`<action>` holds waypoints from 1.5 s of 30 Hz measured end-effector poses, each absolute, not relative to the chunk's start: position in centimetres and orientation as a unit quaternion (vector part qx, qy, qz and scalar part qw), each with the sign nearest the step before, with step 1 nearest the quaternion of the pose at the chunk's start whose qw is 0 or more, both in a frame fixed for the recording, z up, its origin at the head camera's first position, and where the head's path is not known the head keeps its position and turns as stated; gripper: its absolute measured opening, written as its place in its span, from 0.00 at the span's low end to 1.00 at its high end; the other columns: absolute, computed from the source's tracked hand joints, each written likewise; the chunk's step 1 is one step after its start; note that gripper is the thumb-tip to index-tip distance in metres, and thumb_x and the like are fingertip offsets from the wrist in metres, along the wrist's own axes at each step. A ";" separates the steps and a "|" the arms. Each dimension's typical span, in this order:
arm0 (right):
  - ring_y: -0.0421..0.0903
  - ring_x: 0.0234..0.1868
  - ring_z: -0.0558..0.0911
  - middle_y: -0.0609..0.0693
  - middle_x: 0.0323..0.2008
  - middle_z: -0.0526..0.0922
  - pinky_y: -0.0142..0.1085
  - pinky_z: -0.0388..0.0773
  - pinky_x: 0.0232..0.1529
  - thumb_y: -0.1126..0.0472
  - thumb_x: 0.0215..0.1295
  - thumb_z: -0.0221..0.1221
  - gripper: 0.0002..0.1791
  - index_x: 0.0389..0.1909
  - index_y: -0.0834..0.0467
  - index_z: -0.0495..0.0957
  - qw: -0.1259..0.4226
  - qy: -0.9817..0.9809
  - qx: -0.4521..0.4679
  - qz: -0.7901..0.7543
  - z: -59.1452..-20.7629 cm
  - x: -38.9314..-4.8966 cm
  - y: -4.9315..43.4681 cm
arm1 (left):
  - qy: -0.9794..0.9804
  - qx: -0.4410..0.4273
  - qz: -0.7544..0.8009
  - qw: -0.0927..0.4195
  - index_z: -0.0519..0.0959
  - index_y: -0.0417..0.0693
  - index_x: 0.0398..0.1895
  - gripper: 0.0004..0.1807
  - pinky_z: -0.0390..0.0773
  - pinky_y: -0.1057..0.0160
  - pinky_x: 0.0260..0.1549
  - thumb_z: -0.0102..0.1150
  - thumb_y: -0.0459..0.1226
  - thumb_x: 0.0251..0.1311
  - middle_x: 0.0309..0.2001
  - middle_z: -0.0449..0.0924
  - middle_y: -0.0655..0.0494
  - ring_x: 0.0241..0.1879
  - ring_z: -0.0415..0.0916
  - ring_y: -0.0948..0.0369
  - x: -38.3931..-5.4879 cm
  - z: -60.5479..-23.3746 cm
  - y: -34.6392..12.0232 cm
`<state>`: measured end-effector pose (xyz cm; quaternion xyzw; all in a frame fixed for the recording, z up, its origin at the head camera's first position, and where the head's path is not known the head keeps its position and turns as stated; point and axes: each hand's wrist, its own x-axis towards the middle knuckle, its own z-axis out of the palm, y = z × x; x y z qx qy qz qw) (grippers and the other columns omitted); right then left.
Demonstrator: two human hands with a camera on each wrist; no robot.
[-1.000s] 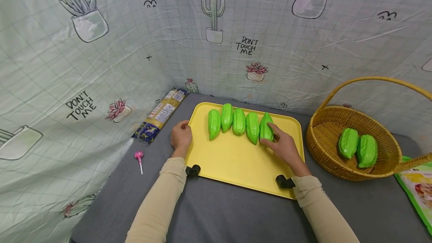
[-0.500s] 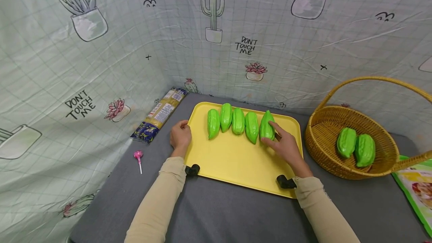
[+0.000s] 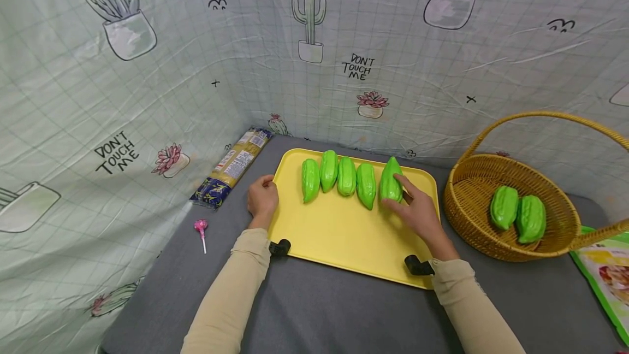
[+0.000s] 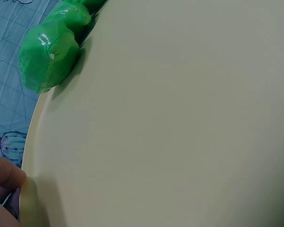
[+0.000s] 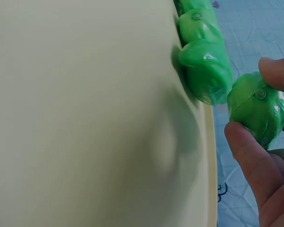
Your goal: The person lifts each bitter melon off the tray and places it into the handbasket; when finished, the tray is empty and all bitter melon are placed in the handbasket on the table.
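A yellow tray (image 3: 334, 234) bears a row of shiny green bitter melons (image 3: 346, 176) along its far side. My right hand (image 3: 417, 212) pinches the rightmost bitter melon (image 3: 391, 182) between thumb and fingers, its pointed tip facing the wall. In the right wrist view that bitter melon (image 5: 255, 106) is apart from its neighbour (image 5: 206, 71), and a shadow falls on the tray beneath. At the tray's left edge, my left hand (image 3: 262, 198) holds the rim with curled fingers. The left wrist view shows its fingertips (image 4: 12, 175) right at the rim.
A wicker basket (image 3: 462, 234) with a tall handle stands to the right, two bitter melons (image 3: 505, 207) inside. Beyond it lies a green-edged packet (image 3: 606, 266). A pasta packet (image 3: 236, 163) and a pink lollipop (image 3: 201, 226) lie left. Patterned cloth (image 3: 417, 86) hangs behind the table.
My right hand has shifted the rightmost bitter melon slightly right and toward the far side, widening the gap to its neighbour. The left hand stays at the tray's edge.
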<state>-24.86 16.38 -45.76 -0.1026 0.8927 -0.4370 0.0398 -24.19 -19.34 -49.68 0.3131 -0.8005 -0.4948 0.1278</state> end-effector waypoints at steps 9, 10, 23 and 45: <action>0.68 0.73 0.68 0.69 0.77 0.57 0.55 0.73 0.68 0.53 0.68 0.67 0.45 0.81 0.53 0.57 0.016 0.897 -0.104 -0.430 -44.9 -24.4 16.9 | -0.802 0.314 -0.492 0.131 0.85 0.53 0.56 0.17 0.69 0.41 0.63 0.49 0.38 0.74 0.56 0.85 0.51 0.56 0.80 0.48 -24.1 -49.6 -19.3; 0.69 0.72 0.68 0.70 0.77 0.57 0.55 0.73 0.67 0.53 0.68 0.67 0.45 0.81 0.53 0.56 0.013 0.897 -0.104 -0.429 -44.8 -24.4 16.9 | -0.802 0.314 -0.492 0.131 0.85 0.53 0.56 0.17 0.69 0.41 0.63 0.49 0.38 0.74 0.55 0.85 0.51 0.56 0.80 0.48 -24.1 -49.6 -19.3; 0.69 0.72 0.68 0.69 0.78 0.54 0.56 0.76 0.63 0.52 0.69 0.66 0.44 0.81 0.54 0.56 -0.015 0.893 -0.106 -0.438 -43.9 -23.9 17.7 | -0.801 0.313 -0.494 0.130 0.85 0.52 0.56 0.17 0.72 0.41 0.60 0.49 0.38 0.74 0.56 0.85 0.51 0.54 0.80 0.47 -24.2 -49.7 -19.4; 0.67 0.73 0.68 0.63 0.81 0.49 0.52 0.79 0.56 0.51 0.70 0.65 0.45 0.82 0.51 0.54 -0.038 0.887 -0.106 -0.447 -42.9 -23.3 18.5 | -0.803 0.305 -0.497 0.123 0.84 0.52 0.58 0.17 0.72 0.41 0.60 0.48 0.38 0.75 0.58 0.84 0.48 0.56 0.79 0.47 -24.0 -49.5 -19.3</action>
